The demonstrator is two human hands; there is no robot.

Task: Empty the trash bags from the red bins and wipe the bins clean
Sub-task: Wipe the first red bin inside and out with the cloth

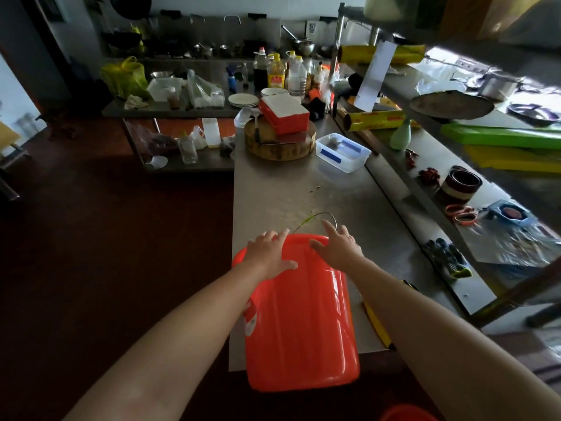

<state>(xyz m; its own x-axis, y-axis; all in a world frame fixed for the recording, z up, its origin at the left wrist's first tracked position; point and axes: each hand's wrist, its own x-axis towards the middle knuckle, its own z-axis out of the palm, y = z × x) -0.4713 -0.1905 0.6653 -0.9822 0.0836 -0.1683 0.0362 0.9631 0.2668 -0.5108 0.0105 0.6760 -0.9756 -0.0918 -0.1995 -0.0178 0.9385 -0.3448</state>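
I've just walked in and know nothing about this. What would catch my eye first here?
A bright red bin lies on its side at the near end of the steel counter, with the left hand and right hand resting on its far end. Farther along stands a round wooden chopping block with a red and white box on top.

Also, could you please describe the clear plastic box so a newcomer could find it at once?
Follow the long steel counter away from the red bin. Just right of the round wooden chopping block sits the clear box, the only see-through tub with blue clips.
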